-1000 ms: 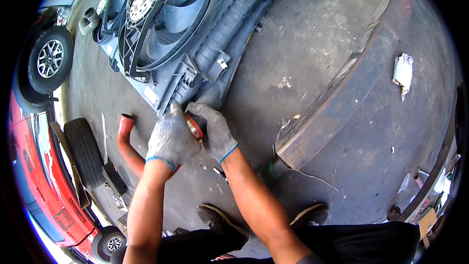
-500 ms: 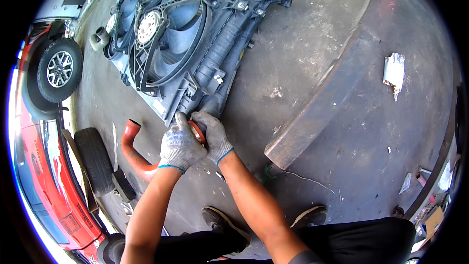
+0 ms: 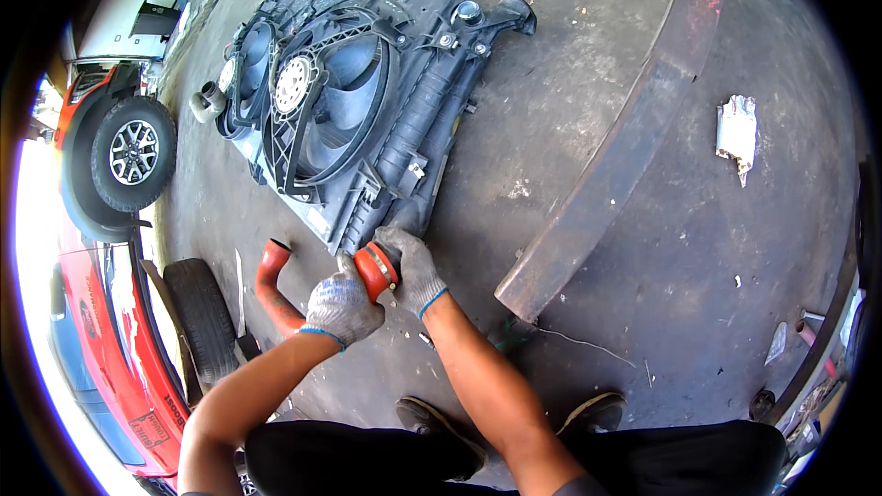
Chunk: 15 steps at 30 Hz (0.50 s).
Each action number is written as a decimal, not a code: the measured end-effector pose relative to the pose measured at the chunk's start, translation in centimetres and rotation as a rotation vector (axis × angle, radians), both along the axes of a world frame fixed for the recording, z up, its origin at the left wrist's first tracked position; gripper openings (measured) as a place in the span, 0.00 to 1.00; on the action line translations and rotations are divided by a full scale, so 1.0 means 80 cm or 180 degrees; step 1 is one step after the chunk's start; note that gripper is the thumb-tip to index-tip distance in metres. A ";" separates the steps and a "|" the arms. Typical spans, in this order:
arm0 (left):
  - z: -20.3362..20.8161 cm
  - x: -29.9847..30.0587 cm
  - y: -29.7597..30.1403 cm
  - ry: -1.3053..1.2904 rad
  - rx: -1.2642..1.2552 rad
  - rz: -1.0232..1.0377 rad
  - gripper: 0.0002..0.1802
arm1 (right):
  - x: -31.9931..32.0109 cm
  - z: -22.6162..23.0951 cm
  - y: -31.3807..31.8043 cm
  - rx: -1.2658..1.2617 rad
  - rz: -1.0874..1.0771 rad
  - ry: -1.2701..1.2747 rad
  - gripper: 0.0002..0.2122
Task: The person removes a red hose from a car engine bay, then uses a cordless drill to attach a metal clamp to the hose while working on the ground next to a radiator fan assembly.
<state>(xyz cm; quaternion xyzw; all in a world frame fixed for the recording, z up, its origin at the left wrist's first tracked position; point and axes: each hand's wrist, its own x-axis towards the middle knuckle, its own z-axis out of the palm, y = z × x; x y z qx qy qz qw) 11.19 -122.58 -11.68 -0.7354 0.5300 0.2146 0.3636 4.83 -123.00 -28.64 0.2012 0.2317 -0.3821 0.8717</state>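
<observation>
A short red rubber hose (image 3: pixel 370 274) with a metal band clamp (image 3: pixel 384 262) round it sits between my hands, at the near corner of a black radiator and fan assembly (image 3: pixel 404 161). My left hand (image 3: pixel 342 305), in a grey knit glove, is closed at the hose's left side, thumb pointing up. My gloved right hand (image 3: pixel 410 266) grips it from the right, fingers curled over its far side. Those fingers partly hide where the hose meets the radiator's outlet, so I cannot tell whether they are joined. A longer bent red hose (image 3: pixel 268 285) lies to the left of my left hand.
A rusty steel beam (image 3: pixel 597 197) runs along the floor on the right, with a crumpled white package (image 3: pixel 736 136) beyond it. At left lie a loose tyre (image 3: pixel 204 321) and a red vehicle (image 3: pixel 115 349). My shoes (image 3: pixel 593 411) are close below.
The small red hose has tipped and more of it shows between my hands. My left hand has shifted lower and its elbow has swung outward. The whole view has shifted slightly.
</observation>
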 end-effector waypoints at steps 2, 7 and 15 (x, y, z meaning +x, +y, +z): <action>-0.008 0.003 0.006 0.0013 -0.0111 0.0007 0.56 | 0.003 -0.005 0.001 0.0029 0.0017 0.0091 0.08; -0.022 -0.002 0.016 -0.0020 -0.0460 0.0121 0.54 | 0.007 -0.002 0.005 0.0144 -0.0063 0.0221 0.07; -0.037 -0.020 0.027 -0.0166 -0.0867 0.0496 0.53 | 0.010 -0.014 0.014 0.0132 -0.0049 0.0238 0.10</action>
